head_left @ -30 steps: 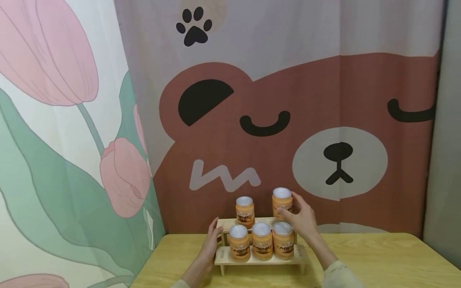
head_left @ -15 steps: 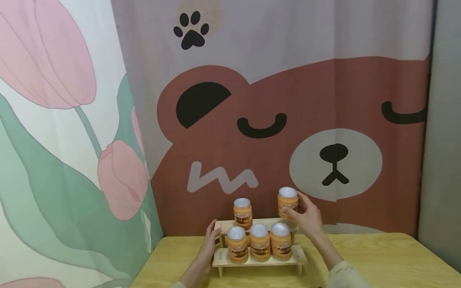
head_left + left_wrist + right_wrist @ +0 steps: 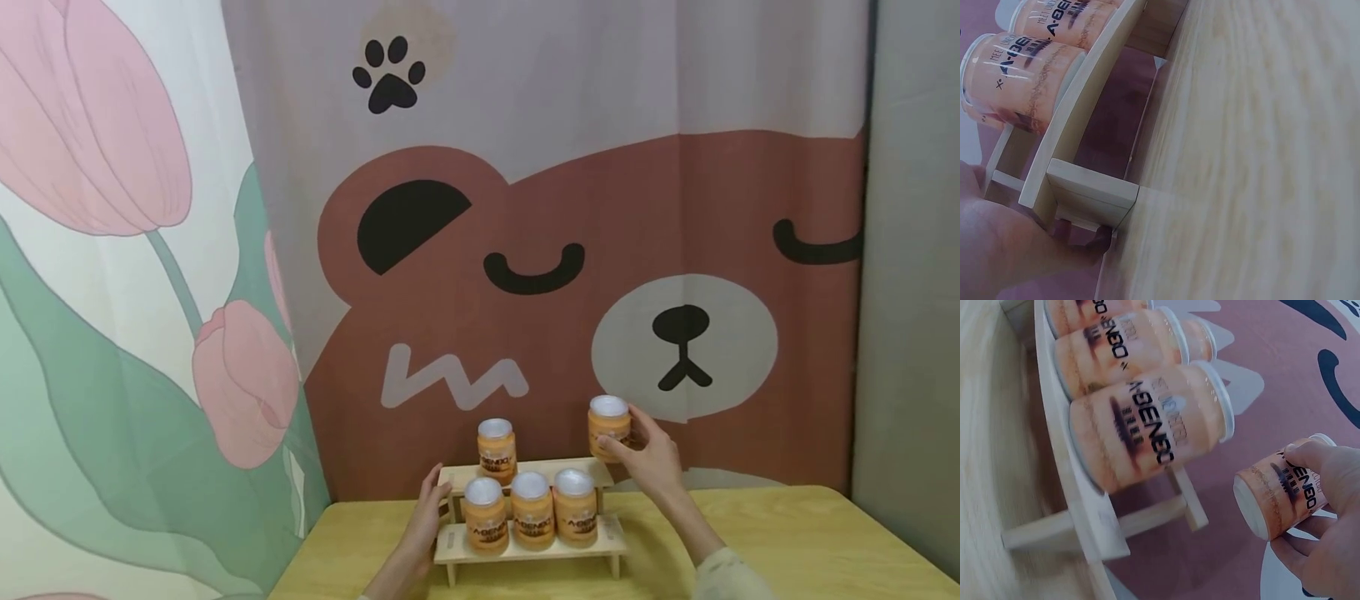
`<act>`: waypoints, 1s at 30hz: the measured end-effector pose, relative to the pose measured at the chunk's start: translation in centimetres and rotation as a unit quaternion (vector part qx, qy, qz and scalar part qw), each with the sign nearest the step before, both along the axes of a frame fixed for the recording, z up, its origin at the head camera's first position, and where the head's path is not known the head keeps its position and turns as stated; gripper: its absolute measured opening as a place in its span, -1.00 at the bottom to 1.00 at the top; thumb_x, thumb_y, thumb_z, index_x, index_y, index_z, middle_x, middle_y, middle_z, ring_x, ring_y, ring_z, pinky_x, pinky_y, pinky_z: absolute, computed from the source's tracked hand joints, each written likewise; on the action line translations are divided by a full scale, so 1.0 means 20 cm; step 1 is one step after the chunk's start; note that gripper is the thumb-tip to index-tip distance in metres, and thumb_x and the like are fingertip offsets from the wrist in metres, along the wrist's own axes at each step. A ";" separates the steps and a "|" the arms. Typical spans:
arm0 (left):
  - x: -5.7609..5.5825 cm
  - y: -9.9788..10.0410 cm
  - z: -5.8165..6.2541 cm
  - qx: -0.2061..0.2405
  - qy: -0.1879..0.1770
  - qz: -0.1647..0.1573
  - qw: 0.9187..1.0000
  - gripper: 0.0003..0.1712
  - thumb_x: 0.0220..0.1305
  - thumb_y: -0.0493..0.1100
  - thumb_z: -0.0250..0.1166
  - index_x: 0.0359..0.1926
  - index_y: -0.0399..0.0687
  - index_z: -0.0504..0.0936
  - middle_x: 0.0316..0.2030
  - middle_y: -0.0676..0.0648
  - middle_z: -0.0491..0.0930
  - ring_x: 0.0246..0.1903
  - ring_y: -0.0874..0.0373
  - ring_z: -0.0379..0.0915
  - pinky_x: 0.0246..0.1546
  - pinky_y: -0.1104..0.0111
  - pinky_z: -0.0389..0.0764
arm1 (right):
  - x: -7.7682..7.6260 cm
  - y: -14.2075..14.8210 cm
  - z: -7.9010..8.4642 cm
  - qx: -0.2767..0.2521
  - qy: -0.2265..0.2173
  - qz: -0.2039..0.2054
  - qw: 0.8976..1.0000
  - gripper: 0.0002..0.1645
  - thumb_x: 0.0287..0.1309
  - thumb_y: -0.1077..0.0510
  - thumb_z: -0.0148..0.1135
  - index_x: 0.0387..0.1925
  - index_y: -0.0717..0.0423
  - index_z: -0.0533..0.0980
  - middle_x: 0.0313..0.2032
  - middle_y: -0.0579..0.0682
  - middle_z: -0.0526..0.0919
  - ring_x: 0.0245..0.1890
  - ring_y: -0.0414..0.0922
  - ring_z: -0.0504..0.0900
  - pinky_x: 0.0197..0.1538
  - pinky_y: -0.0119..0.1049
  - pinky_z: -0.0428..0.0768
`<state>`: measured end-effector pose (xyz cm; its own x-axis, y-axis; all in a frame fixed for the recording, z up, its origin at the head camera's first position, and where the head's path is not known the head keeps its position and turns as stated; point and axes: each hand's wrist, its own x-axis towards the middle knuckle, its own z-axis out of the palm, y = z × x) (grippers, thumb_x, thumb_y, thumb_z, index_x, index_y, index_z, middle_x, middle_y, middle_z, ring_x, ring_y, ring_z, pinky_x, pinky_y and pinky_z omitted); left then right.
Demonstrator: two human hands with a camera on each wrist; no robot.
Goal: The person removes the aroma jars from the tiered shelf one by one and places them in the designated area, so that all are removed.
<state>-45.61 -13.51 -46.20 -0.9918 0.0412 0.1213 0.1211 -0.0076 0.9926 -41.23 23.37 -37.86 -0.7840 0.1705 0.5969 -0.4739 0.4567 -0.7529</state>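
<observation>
A two-tier wooden stand (image 3: 612, 535) bears small orange cans with silver lids. Three of them, such as the middle can (image 3: 533, 523), stand side by side on the lower tier. One more can (image 3: 496, 460) is upright at the left on the upper tier. My left hand (image 3: 422, 518) grips the stand's left end; in the left wrist view its fingers (image 3: 1100, 240) reach behind the leg. My right hand (image 3: 654, 460) holds another can (image 3: 1275, 490) between thumb and fingers, upright and raised just off the upper tier's right end. The right wrist view shows its pale underside, apart from the wood.
The stand rests on a light wood-grain table (image 3: 750, 542). Behind it hangs a curtain (image 3: 555, 350) with a brown bear print, and a tulip-print curtain (image 3: 112, 375) hangs at the left. A grey panel (image 3: 911, 292) borders the right side.
My right hand has carried its can rightwards, from over the upper tier to beyond its right end. The left hand stays on the stand. The head view has turned slightly to the right.
</observation>
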 end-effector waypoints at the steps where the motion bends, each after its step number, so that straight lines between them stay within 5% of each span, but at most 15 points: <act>1: 0.00 0.00 0.00 -0.002 0.000 -0.001 1.000 -0.10 0.53 0.23 0.01 0.64 -0.04 -0.14 0.53 -0.42 -0.16 0.37 -0.54 -0.04 0.30 -0.37 0.06 | 0.00 0.02 -0.01 0.005 0.001 -0.004 1.000 0.02 0.19 -0.07 0.50 0.51 0.22 0.23 0.22 0.30 0.56 0.11 0.16 0.61 -0.01 -0.20 0.62; 7: -0.01 0.01 0.00 -0.020 -0.009 -0.007 1.000 -0.07 0.52 0.27 0.01 0.63 -0.04 -0.13 0.51 -0.47 -0.14 0.36 -0.56 -0.06 0.29 -0.37 0.09 | 0.04 0.14 -0.07 0.043 -0.011 -0.030 0.999 0.06 0.20 -0.13 0.48 0.52 0.24 0.20 0.22 0.35 0.53 0.07 0.20 0.62 -0.03 0.05 0.64; 17: 0.00 0.00 -0.02 -0.017 0.001 -0.008 1.000 -0.08 0.53 0.25 0.00 0.63 -0.05 -0.15 0.53 -0.44 -0.19 0.35 -0.56 -0.04 0.29 -0.38 0.07 | 0.09 0.30 -0.09 0.047 -0.024 -0.031 0.998 0.07 0.21 -0.15 0.46 0.53 0.23 0.18 0.23 0.33 0.53 0.08 0.19 0.61 -0.11 -0.17 0.65; 30: -0.03 -0.02 -0.01 -0.016 -0.003 -0.014 1.000 -0.08 0.55 0.26 -0.03 0.63 -0.05 -0.19 0.50 -0.49 -0.19 0.34 -0.59 -0.05 0.28 -0.38 0.09 | 0.16 0.52 -0.14 0.059 -0.046 -0.030 0.997 0.09 0.25 -0.20 0.40 0.56 0.21 0.12 0.31 0.34 0.45 0.16 0.26 0.55 -0.05 0.04 0.67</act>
